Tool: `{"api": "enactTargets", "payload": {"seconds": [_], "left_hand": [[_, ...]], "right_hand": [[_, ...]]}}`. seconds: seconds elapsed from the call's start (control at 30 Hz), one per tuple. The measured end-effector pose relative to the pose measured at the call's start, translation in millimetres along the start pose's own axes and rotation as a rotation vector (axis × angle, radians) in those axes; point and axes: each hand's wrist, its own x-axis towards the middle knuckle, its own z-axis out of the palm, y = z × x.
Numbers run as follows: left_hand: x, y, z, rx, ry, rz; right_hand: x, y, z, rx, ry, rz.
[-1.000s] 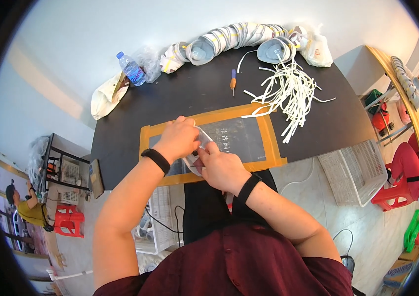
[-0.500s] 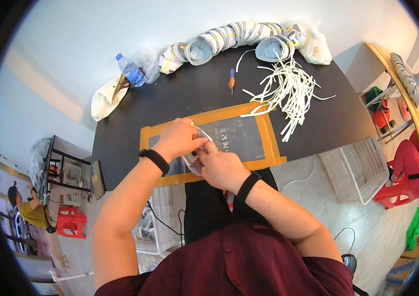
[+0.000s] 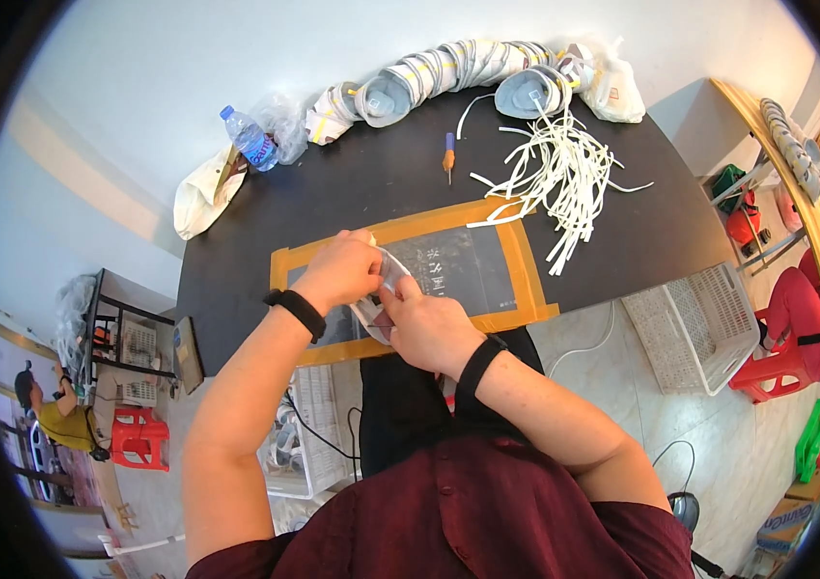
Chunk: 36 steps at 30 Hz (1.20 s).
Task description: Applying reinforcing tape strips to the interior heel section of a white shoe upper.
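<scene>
A white-and-grey curved piece (image 3: pixel 371 317), apparently a cap like those at the back, is held in both hands above a taped dark panel (image 3: pixel 472 259). My left hand (image 3: pixel 340 272) has its fingers closed on the piece's far left edge. Bent around its near right side are the fingers of my right hand (image 3: pixel 434 330), with the thumb pointing toward the left hand. Much of the piece is hidden by my fingers. Orange-brown tape (image 3: pixel 528 275) borders the panel on the black table (image 3: pixel 333 193).
Loose white strips (image 3: pixel 569 179) lie in a heap at the right. Nested caps (image 3: pixel 429 77) line the wall, near a bottle (image 3: pixel 250 140), a white cloth hat (image 3: pixel 205 201) and an orange-handled tool (image 3: pixel 449 159). A white crate (image 3: pixel 699 328) stands beside the table.
My hands have barely moved, still gripping the piece at the same place. The whole view has shifted slightly.
</scene>
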Motion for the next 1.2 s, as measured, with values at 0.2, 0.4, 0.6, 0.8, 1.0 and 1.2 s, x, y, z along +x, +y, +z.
{"api": "enactTargets", "payload": {"seconds": [0.2, 0.4, 0.6, 0.8, 1.0, 1.2], "left_hand": [[-0.9, 10.3, 1.9, 0.047, 0.036, -0.076], [0.6, 20.2, -8.6, 0.135, -0.019, -0.057], [0.0, 21.5, 11.4, 0.325, 0.079, -0.008], [-10.8, 8.5, 0.4, 0.21, 0.143, -0.005], [-7.4, 17.6, -1.5, 0.061, 0.012, -0.122], [-0.7, 19.6, -4.9, 0.092, -0.075, -0.148]], "right_hand": [[0.1, -0.2, 3.0, -0.012, -0.001, 0.009], [1.3, 2.9, 8.8, 0.003, 0.077, -0.008], [0.6, 3.4, 10.4, -0.012, 0.029, -0.024], [1.7, 2.4, 8.5, 0.01, -0.042, 0.037], [2.9, 4.7, 9.2, 0.058, 0.071, -0.007], [2.1, 7.4, 11.4, 0.066, 0.059, -0.051]]}}
